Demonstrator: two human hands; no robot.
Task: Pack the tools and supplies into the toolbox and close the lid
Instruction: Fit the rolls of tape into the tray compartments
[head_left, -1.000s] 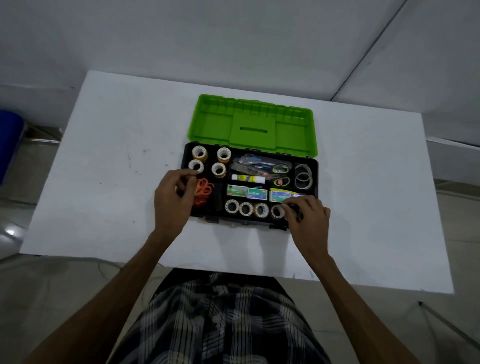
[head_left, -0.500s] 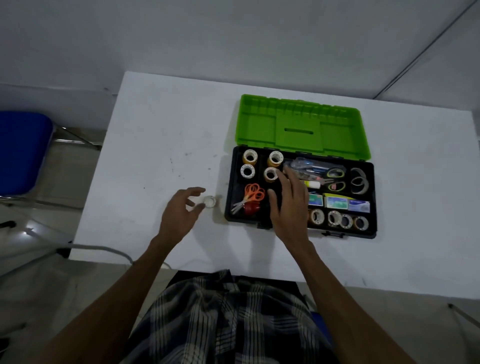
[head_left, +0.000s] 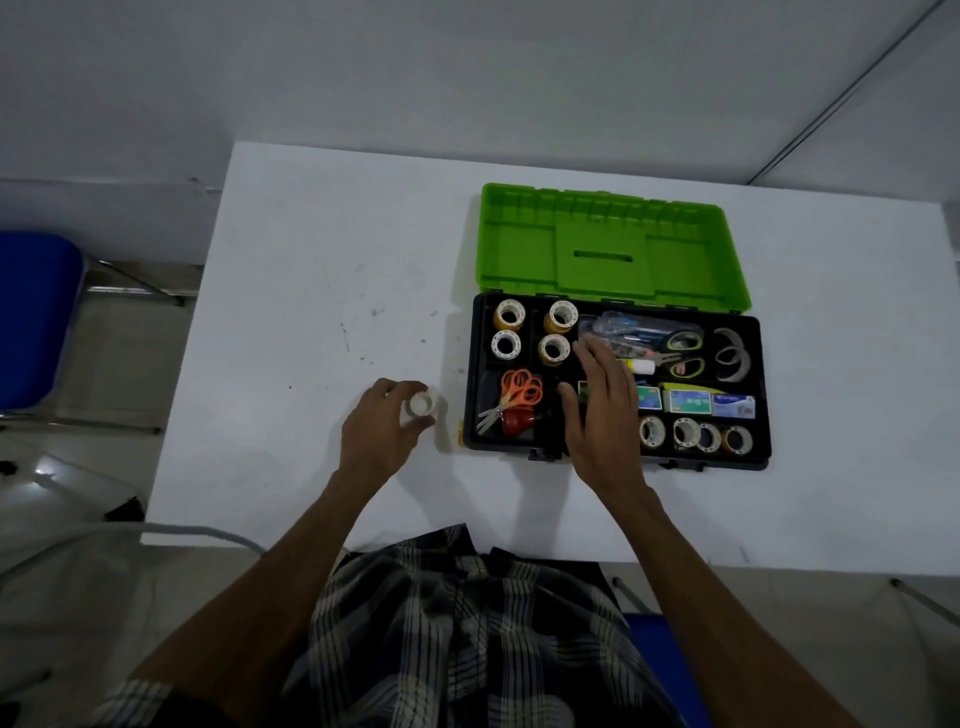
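White table (head_left: 311, 260), grey wall behind; toolbox (head_left: 763, 395) open on it, green lid (head_left: 519, 249) laid back.

Toolbox, black tray: right hand (head_left: 602, 410), fingers straight, lies flat over the middle, hiding what is beneath. Four tape rolls (head_left: 556, 332) far-left; orange scissors (head_left: 519, 395) near-left, above a red item too dim to name; boxed supplies (head_left: 688, 402) right of centre. Just left of toolbox: left hand (head_left: 384, 431) pinches a small white roll (head_left: 418, 405).

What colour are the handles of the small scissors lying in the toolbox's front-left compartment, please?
Orange, seen in the head view.
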